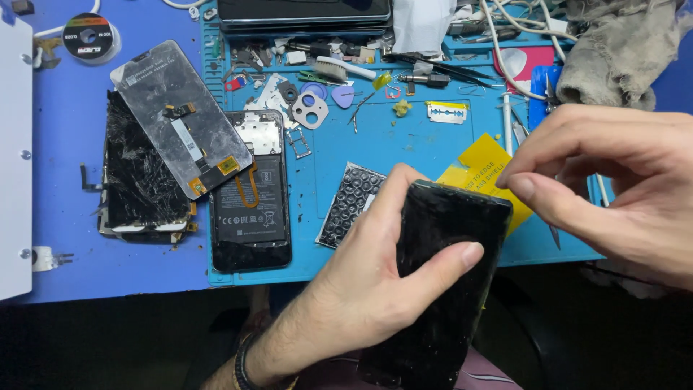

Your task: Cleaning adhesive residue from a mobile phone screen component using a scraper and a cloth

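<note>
My left hand (361,289) grips a black phone panel (440,289), thumb across its face, holding it tilted over the table's front edge. My right hand (613,180) pinches at the panel's top right corner, fingertips closed on a thin film or edge there; what they pinch is too small to tell. A yellow protective sheet (480,162) lies just behind the panel on the blue work mat (404,137). An opened phone body with its battery showing (253,202) rests on the mat's left part.
A replacement screen (177,119) leans over a shattered black screen (137,173) at left. A bubble-textured pad (350,202), a razor blade (446,112), a brush (346,68), tweezers (440,68), small parts, a wire spool (88,36) and a grey cloth (621,50) crowd the back.
</note>
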